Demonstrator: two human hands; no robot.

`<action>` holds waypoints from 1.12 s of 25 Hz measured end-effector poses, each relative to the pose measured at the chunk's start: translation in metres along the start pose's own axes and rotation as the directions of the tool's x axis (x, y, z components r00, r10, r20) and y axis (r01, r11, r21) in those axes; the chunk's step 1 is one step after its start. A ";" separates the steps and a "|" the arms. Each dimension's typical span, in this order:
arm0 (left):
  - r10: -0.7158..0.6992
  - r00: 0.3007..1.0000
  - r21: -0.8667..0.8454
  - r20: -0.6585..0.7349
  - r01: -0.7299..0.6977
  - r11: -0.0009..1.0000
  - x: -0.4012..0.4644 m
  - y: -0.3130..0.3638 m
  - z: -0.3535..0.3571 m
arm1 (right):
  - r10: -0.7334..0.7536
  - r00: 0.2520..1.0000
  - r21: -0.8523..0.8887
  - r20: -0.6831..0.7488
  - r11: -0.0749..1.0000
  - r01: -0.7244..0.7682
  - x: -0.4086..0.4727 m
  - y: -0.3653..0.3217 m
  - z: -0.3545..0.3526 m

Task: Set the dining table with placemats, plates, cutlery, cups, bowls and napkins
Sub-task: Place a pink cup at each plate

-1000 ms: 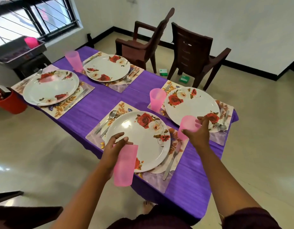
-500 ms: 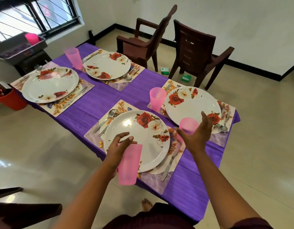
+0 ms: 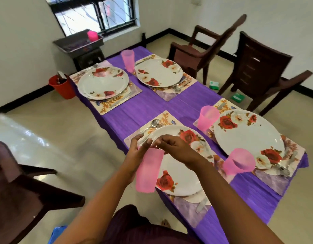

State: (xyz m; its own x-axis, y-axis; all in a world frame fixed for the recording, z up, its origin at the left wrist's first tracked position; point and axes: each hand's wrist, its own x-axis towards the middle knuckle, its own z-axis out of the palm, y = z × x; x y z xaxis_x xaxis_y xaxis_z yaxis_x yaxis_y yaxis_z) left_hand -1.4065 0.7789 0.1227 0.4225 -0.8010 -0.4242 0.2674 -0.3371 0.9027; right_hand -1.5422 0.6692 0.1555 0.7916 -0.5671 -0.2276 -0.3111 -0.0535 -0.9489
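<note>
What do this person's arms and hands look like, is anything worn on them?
Both forearms are bare up to the frame's edge. No sleeve, watch, bracelet or glove shows. The left hand and right hand show no rings that I can make out, though the image is slightly blurred. Below the arms is dark maroon ribbed clothing on the person's body.

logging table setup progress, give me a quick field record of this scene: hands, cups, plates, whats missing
left hand: left hand grips the held pink cup near its top
right hand: right hand pinches that cup's rim
cups on table: three; near cup, middle cup, far cup
plates: four floral plates, each on a placemat; nearest plate
cutlery: a spoon lies left of the nearest plate
missing: no bowls or napkins seen on the table
off table: another pink cup in the tray by the window
</note>
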 end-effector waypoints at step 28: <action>0.028 0.969 0.289 0.247 -0.101 0.952 0.263 0.100 -0.236 | 0.301 0.913 0.498 -0.275 0.857 -0.133 0.337 -0.055 0.058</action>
State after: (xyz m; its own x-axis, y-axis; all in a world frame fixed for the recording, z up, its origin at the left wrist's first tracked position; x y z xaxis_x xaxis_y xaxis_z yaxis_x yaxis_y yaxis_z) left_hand -1.0645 0.6517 0.0843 0.2031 -0.9072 -0.3684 -0.0382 -0.3832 0.9229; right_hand -1.2277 0.5281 0.1184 0.4840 -0.7601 -0.4335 -0.1094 0.4390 -0.8918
